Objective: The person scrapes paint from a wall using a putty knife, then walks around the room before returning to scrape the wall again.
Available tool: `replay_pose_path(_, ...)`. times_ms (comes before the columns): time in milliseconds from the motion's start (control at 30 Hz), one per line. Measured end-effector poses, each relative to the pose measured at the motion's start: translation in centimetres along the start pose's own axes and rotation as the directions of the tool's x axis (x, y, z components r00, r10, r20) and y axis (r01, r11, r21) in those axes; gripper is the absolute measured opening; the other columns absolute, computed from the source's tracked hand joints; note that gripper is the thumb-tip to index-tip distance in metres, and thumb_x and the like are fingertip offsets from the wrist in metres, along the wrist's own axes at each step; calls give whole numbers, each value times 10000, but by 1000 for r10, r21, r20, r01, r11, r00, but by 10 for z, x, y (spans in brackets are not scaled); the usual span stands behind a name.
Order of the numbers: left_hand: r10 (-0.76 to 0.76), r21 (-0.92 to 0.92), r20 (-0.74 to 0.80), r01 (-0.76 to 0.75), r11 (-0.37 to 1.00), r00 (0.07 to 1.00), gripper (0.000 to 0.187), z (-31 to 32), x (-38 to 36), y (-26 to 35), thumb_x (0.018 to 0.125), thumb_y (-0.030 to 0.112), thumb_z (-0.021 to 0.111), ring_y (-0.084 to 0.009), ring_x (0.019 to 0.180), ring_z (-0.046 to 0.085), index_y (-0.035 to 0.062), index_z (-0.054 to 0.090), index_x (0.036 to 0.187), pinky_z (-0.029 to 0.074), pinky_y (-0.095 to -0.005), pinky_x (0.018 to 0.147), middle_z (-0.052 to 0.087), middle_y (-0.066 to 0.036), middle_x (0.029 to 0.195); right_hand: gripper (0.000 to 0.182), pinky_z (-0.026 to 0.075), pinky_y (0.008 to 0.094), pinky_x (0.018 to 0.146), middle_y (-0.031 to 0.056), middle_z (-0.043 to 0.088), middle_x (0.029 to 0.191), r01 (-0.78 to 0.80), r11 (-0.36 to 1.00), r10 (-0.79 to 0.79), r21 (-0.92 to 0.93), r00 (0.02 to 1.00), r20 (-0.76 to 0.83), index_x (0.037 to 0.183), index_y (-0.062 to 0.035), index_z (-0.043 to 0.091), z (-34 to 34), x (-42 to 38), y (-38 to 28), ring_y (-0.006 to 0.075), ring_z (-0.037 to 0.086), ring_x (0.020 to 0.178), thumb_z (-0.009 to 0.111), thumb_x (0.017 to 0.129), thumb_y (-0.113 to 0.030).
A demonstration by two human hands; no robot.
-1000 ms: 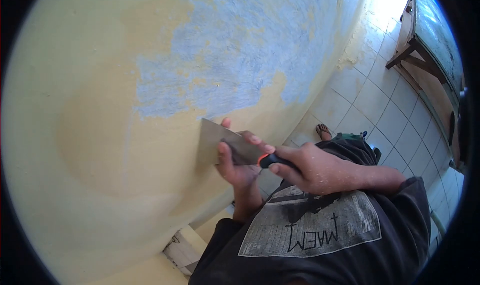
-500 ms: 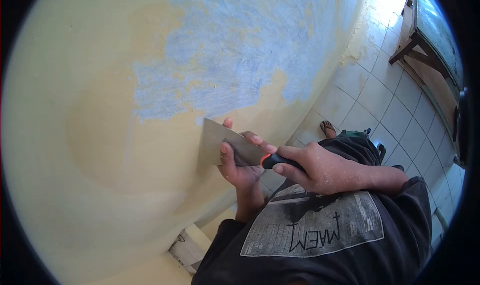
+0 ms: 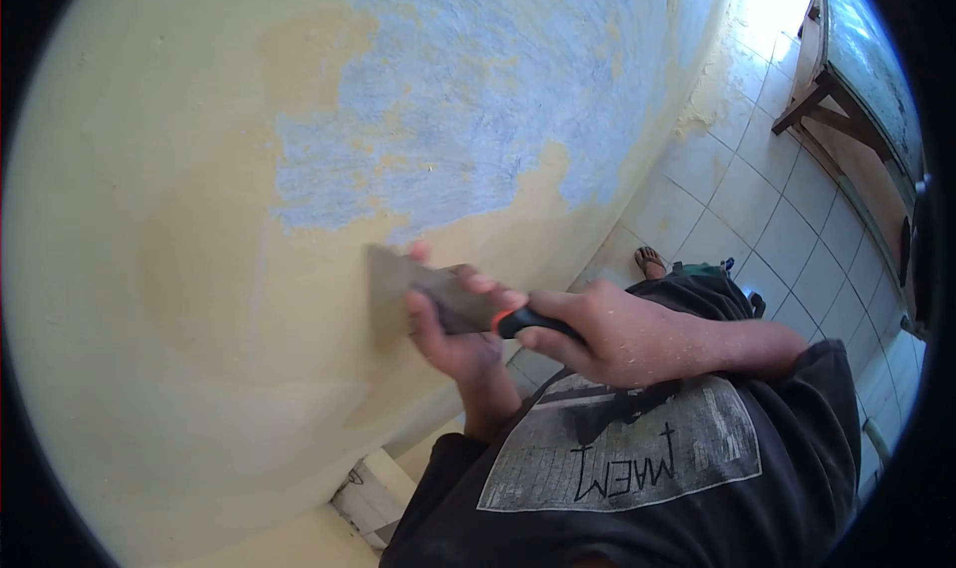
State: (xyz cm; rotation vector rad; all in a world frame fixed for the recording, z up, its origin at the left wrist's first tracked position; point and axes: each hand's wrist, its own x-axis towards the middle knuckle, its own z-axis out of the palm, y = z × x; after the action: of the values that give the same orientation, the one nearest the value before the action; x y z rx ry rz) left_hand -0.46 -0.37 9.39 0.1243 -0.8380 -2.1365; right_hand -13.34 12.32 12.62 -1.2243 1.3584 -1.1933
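A wide-bladed putty knife with a black and orange handle is held between both hands in front of the wall. My right hand wraps round its handle. My left hand grips the blade, thumb on the near face and fingers showing past the far side. The blade's broad edge overlaps the yellow-cream wall in this view, a little below the scraped blue patch. Motion blurs the blade and the left fingers.
Pale floor tiles run along the wall's foot, with light scrapings on them. A sandalled foot stands there. At the right is a glass-topped table with dark wooden legs. A pale boxy object lies low at the left.
Both hands and the putty knife have moved left along the wall, carrying the blade edge away from the blue patch's lower border. Both hands keep their hold.
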Motion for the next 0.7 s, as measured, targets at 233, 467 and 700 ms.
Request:
replay_pose_path(233,-121,62,-32,123,991,992,486,3,-14,-10,1000,339,301,-354,763,647,70,251,1401,549,-460,681,588,-212,976,303,450,434,568,234,556,602,-82,996,82,22,996,26,1012,24,537,-9,-23,1,408,591,601,494,948,-270)
replay_pose_path(467,-167,18,11,167,986,986,493,1,-16,-14,989,310,353,-376,811,640,-40,350,1338,526,-452,758,600,-236,972,342,450,408,556,205,540,569,-73,997,73,19,997,2,1042,45,529,-5,-26,9,385,589,569,488,955,-283)
replay_pose_path(700,-175,120,-123,190,975,977,521,4,-19,-8,990,429,317,-307,767,637,-13,486,1207,538,-420,703,611,-188,894,307,447,418,576,231,555,628,-60,998,59,38,998,12,1030,49,528,-2,-16,-2,399,587,619,482,955,-244)
